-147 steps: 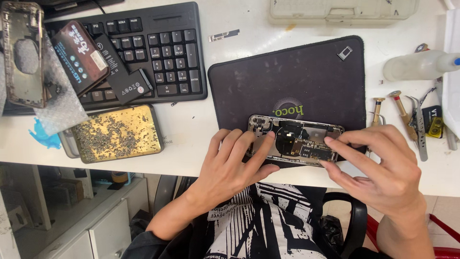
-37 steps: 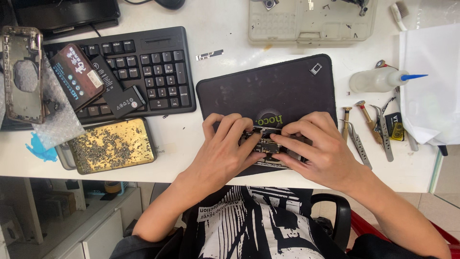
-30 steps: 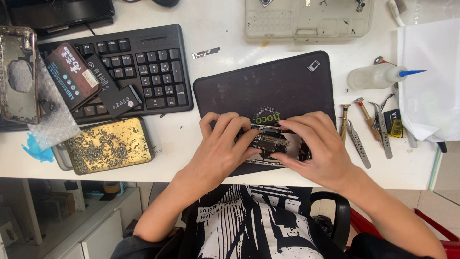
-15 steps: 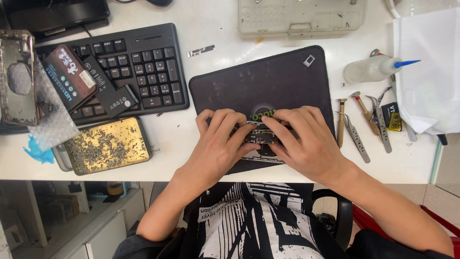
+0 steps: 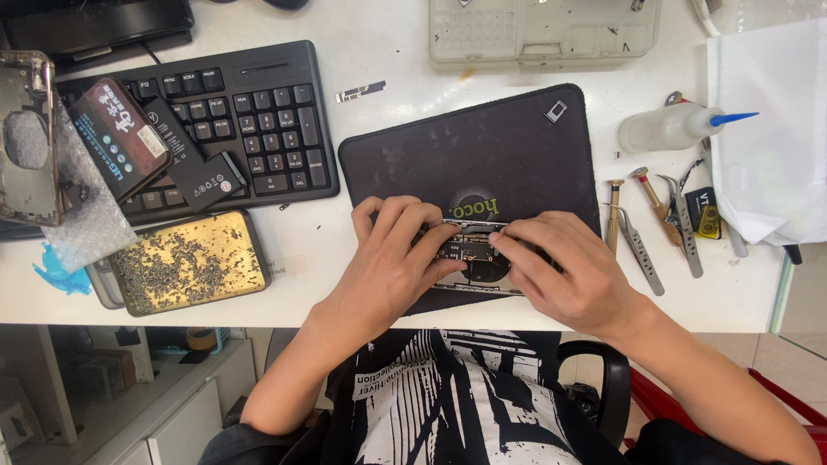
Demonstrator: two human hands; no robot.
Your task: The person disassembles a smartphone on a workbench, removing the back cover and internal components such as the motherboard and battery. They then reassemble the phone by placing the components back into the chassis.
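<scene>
Both hands down on the opened phone [image 5: 469, 254], which lies on the near edge of the dark mat [image 5: 482, 164], worktop [image 5: 379, 69] front centre. Left hand [image 5: 392, 258] covers the phone's left half, fingers spread and curled, tips pressing on the exposed internals. Right hand [image 5: 568, 271] covers the right half, fingers together, tips meeting the left ones over the board; can't tell if anything small is pinched between them. Left of the hands, near the front edge: gold tray [image 5: 185, 263] full of loose screws, part of it on the keyboard's near edge. Right of the mat: tweezers [image 5: 637, 245], screwdrivers [image 5: 650, 194] and other small tools in a row, just beside each other. Further back: black keyboard [image 5: 250, 112] with a boxed part [image 5: 116, 138] and a small black pack [image 5: 202, 176] lying on it; bubble wrap [image 5: 82, 215] and a stripped phone frame [image 5: 26, 138] far left. Right side, squeeze bottle [image 5: 668, 129] with a blue nozzle on its side, white sheet [image 5: 767, 138] beyond it. Far edge: grey parts tray [image 5: 538, 30]; small metal strip [image 5: 360, 90] between it and the keyboard.
</scene>
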